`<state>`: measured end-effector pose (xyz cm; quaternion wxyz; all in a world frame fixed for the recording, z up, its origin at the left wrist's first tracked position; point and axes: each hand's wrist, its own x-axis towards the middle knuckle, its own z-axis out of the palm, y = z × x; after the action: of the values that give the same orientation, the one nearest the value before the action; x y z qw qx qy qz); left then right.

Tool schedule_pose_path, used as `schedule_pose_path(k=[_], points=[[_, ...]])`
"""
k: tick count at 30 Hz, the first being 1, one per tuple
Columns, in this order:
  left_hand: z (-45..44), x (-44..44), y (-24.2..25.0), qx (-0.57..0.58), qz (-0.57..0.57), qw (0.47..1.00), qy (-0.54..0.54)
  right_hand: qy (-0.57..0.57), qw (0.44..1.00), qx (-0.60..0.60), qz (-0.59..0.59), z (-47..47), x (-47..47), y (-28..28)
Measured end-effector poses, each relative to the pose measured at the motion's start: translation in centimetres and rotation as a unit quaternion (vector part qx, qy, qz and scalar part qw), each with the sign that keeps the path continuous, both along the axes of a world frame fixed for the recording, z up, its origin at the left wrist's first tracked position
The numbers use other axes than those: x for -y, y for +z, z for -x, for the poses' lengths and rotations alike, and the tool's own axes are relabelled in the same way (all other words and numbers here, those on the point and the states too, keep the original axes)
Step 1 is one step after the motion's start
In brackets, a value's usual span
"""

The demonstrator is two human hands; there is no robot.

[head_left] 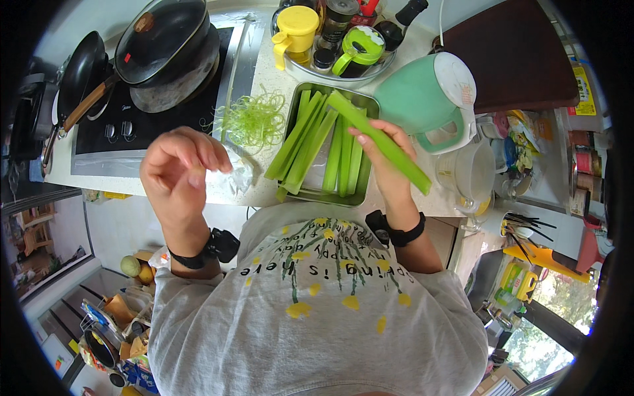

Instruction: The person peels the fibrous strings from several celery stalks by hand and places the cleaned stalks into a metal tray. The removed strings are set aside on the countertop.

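Observation:
My right hand [391, 158] grips a peeled-looking celery stalk [379, 138], held slantwise above the right rim of a rectangular metal tray [365, 190]. Several cut celery stalks [312, 148] lie lengthwise in the tray, some jutting over its near left edge. My left hand [181, 168] is raised left of the tray, fingers curled and thumb bent towards them; whether anything thin is pinched there cannot be seen. Beyond it, a loose heap of thin green celery strings [255, 120] rests on the counter. A crumpled clear plastic piece [237, 173] lies beside my left hand, partly covered by it.
A black cooktop [163, 136] at left bears a lidded pan [163, 44] and a wok [81, 74]. Behind the tray stands a round tray [307, 76] of bottles and jars. A green pitcher [413, 94] and clear plastic jug [468, 168] stand at right.

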<state>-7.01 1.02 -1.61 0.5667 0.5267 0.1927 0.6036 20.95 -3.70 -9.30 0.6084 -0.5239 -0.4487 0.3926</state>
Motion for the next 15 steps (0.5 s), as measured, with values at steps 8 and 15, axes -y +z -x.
schedule_pose_path(k=[8,15], points=[[0.3,-4.4,-6.6,-0.413,0.054,0.885,0.207,-0.003,0.995,-0.091,0.031,-1.8,0.2,0.4],[-0.9,-6.1,-11.6,-0.58,-0.13,0.762,0.256,0.059,0.983,-0.168,0.043,-1.8,0.5,1.3]])
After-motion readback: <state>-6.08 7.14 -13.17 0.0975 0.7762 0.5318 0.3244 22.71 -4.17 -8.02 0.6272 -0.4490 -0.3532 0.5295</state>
